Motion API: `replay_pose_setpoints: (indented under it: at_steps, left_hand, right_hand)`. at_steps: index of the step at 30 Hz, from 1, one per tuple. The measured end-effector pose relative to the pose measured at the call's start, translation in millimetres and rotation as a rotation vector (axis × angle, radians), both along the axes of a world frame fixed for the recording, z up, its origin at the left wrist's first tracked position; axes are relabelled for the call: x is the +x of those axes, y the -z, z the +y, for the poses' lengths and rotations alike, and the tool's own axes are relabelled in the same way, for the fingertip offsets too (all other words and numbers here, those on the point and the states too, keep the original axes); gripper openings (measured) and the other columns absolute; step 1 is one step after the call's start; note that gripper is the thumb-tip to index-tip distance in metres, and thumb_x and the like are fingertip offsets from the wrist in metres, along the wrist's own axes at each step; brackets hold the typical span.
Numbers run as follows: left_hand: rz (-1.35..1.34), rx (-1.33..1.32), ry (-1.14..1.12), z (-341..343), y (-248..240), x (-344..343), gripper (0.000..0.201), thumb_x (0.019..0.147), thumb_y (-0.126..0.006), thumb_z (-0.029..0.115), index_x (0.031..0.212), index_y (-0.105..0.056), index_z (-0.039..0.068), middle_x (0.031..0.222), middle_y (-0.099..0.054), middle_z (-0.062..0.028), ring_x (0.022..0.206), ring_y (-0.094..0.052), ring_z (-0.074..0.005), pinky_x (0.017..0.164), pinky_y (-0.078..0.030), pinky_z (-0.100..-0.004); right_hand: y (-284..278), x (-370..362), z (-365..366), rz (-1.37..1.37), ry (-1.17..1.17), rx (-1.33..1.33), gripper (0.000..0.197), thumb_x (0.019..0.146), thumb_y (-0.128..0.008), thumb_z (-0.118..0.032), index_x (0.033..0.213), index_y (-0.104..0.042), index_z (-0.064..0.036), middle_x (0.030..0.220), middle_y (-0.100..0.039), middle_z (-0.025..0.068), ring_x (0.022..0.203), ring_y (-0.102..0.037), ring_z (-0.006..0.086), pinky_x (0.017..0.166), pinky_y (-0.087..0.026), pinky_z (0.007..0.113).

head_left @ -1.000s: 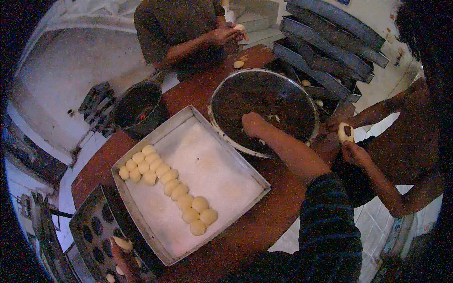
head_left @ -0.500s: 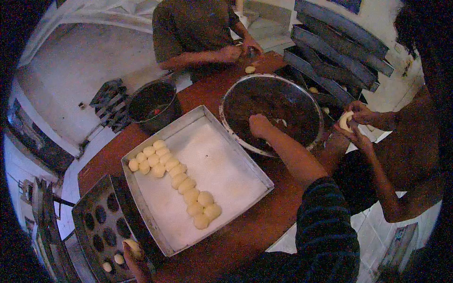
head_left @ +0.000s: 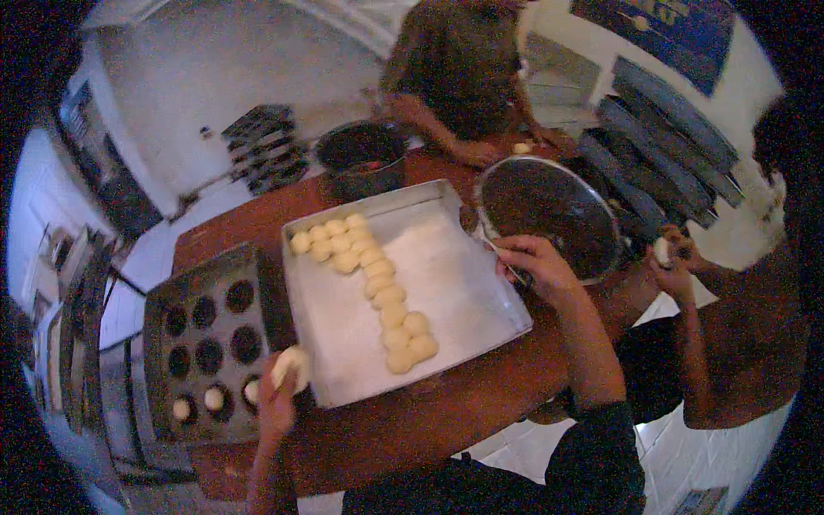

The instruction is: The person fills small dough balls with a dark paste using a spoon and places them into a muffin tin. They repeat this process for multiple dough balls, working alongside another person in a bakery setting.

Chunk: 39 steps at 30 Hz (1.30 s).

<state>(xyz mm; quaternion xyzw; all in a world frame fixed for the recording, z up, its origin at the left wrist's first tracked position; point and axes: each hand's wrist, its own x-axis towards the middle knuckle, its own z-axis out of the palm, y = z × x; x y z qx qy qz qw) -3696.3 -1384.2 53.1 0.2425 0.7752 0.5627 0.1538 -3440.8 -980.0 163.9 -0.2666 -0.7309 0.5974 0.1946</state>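
— Dough ball, pale and round [head_left: 292, 367]: where is it?

— In your left hand [head_left: 276, 396], fingers closed around it, held over the near edge of the dark metal muffin tray [head_left: 206, 335], just beside the corner of the rectangular steel baking pan [head_left: 463, 283].

— And your right hand [head_left: 534, 264]?

— It sits at the rim of the big round dark bowl [head_left: 549, 215], grip curled around a thin metal utensil [head_left: 502, 257]. Rows of pale dough balls [head_left: 378, 292] lie in the pan on the reddish-brown tabletop [head_left: 446, 403]. A person opposite [head_left: 455, 69] works too.
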Motion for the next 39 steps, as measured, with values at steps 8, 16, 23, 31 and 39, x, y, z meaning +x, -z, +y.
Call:
replay_pose_setpoints:
  at_steps: [8, 16, 23, 31, 39]
  left_hand:
    - [-0.010, 0.153, 0.186, 20.7, -22.9, 56.2, 0.026, 0.095, -0.066, 0.017, 0.114, -0.064, 0.000, 0.095, -0.071, -0.0080, 0.086, -0.064, -0.0130, 0.079, -0.053, -0.0306]
    - [-1.048, 0.452, 0.036, -120.8, 27.4, 5.6, 0.036, 0.097, -0.064, 0.034, 0.118, -0.064, 0.005, 0.104, -0.069, -0.0012, 0.092, -0.064, -0.0131, 0.084, -0.050, -0.0331]
    - [-0.705, 0.387, 0.112, -147.6, 4.1, -2.6, 0.031, 0.097, -0.062, 0.016, 0.125, -0.061, 0.001, 0.111, -0.068, -0.0057, 0.099, -0.064, -0.0157, 0.088, -0.051, -0.0325]
    - [-0.970, 0.753, 0.083, -107.5, 36.6, 48.8, 0.038, 0.095, -0.057, 0.008, 0.131, -0.053, 0.001, 0.123, -0.062, -0.0094, 0.119, -0.057, -0.0219, 0.104, -0.045, -0.0371]
    - [-1.250, 0.931, 0.106, -88.1, 20.9, 51.6, 0.040, 0.081, -0.051, 0.003, 0.120, -0.056, -0.001, 0.127, -0.060, -0.0134, 0.124, -0.055, -0.0289, 0.112, -0.040, -0.0494]
  right_hand:
    - [30.2, -88.3, -252.4, 0.243, -0.428, -0.386, 0.022, 0.097, -0.061, -0.013, 0.115, -0.056, -0.0009, 0.091, -0.066, 0.0061, 0.077, -0.062, 0.0116, 0.069, -0.051, 0.027]
    - [56.4, -118.3, -353.1, -0.120, -0.317, -0.228, 0.029, 0.097, -0.063, -0.012, 0.123, -0.062, -0.0005, 0.090, -0.070, 0.0079, 0.074, -0.065, 0.0129, 0.063, -0.054, 0.026]
    - [69.6, -108.6, -400.3, -0.266, -0.279, -0.268, 0.032, 0.097, -0.063, -0.010, 0.128, -0.063, -0.0024, 0.095, -0.072, 0.0102, 0.081, -0.068, 0.0181, 0.071, -0.056, 0.029]
    - [148.6, -81.2, -389.5, 0.020, -0.141, 0.723, 0.061, 0.083, -0.068, -0.001, 0.142, -0.052, -0.0058, 0.115, -0.066, 0.0210, 0.093, -0.066, 0.0356, 0.082, -0.055, 0.040]
    - [195.1, 5.5, -362.8, -0.155, -0.121, 0.892, 0.067, 0.078, -0.069, 0.001, 0.143, -0.050, -0.0042, 0.104, -0.064, 0.0198, 0.089, -0.064, 0.0334, 0.074, -0.054, 0.039]
